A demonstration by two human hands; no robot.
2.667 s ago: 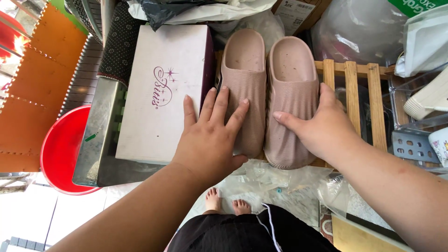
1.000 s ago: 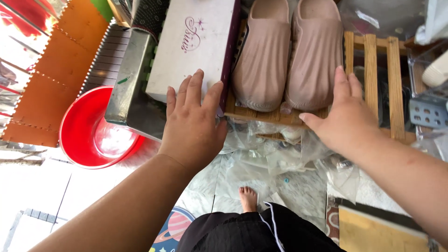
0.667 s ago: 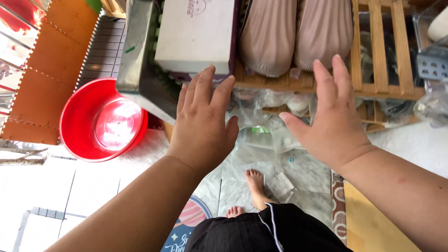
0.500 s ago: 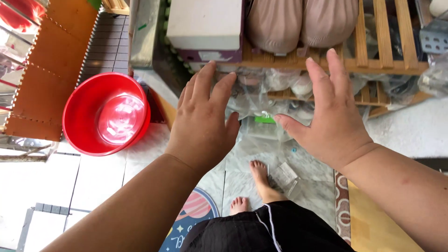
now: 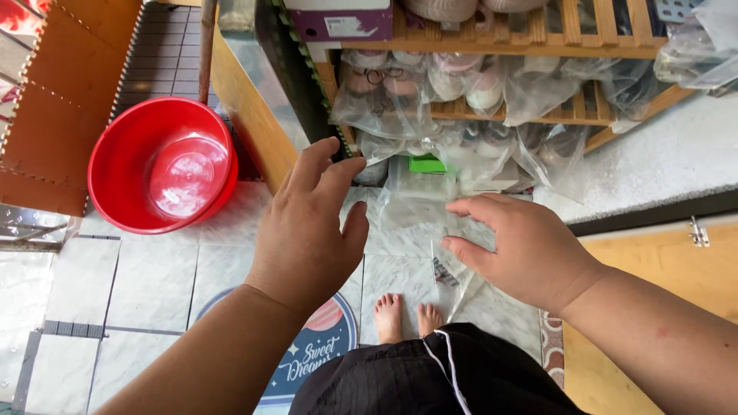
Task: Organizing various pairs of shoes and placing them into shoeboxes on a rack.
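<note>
We look straight down at our own bare feet point(image 5: 403, 317) on pale floor tiles, on the near side of a wooden rack point(image 5: 584, 31). A round printed mat point(image 5: 319, 353) lies just left of the feet.

Both hands are out in front, between us and the rack. The left hand point(image 5: 304, 230) is spread wide, palm down, and holds nothing. The right hand point(image 5: 523, 246) is also open and empty, its fingers loosely curved and pointing left. It hovers just over a clear bag point(image 5: 419, 204).

The bag lies flat and crumpled on the tiles at the foot of the rack. Its long axis seems to run from our feet towards the rack. We cannot tell which end is its mouth.

We judge this to be a reach, with nothing gripped. Taking hold would call for lowering the right hand and pinching the loose film.

A red basin point(image 5: 161, 175) sits on the floor well left of the rack. More bagged goods and a small green item point(image 5: 427, 164) crowd the rack's lower shelf. On its top shelf, farthest from us, stands a box point(image 5: 342, 23).
</note>
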